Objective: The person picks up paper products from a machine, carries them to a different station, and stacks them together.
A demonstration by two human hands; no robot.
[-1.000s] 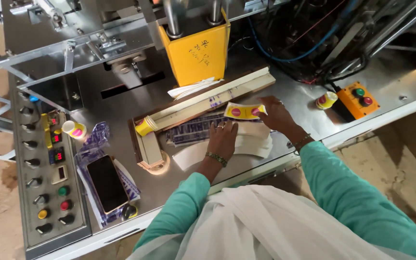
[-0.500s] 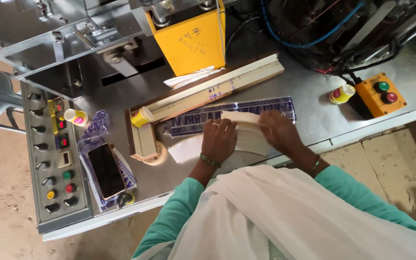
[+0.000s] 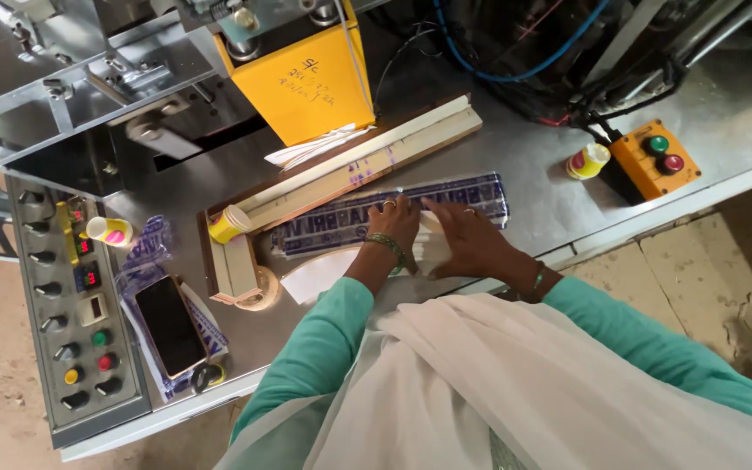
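Low in the frame is the person's teal sleeve (image 3: pixel 324 348) and a white cloth over the shoulders. Just above it, near the middle, both hands lie flat on a clear plastic bag with blue print (image 3: pixel 367 224). The bag lies long and flat on the grey metal table (image 3: pixel 533 157), in the middle of the frame. The left hand (image 3: pixel 393 233) rests with its fingers close together and pointing up. The right hand (image 3: pixel 472 239) lies just beside it, fingers a little spread, pressing down. Neither hand pinches anything; both only push flat. Under the hands are some white sheets (image 3: pixel 319 274), partly hidden. To do this step well, I think the hands should press evenly and slide softly, so the bag stays smooth and does not wrinkle. To the lower left lies a dark phone (image 3: pixel 170 324) on more printed plastic, next to a grey panel of knobs and buttons (image 3: pixel 76 339). Just past the bag is a long wooden guide (image 3: pixel 367 157) with a yellow cup (image 3: pixel 228 224) at its left end. Farther up sits a yellow machine block (image 3: pixel 302 78), and at the upper right an orange button box (image 3: pixel 654 159).
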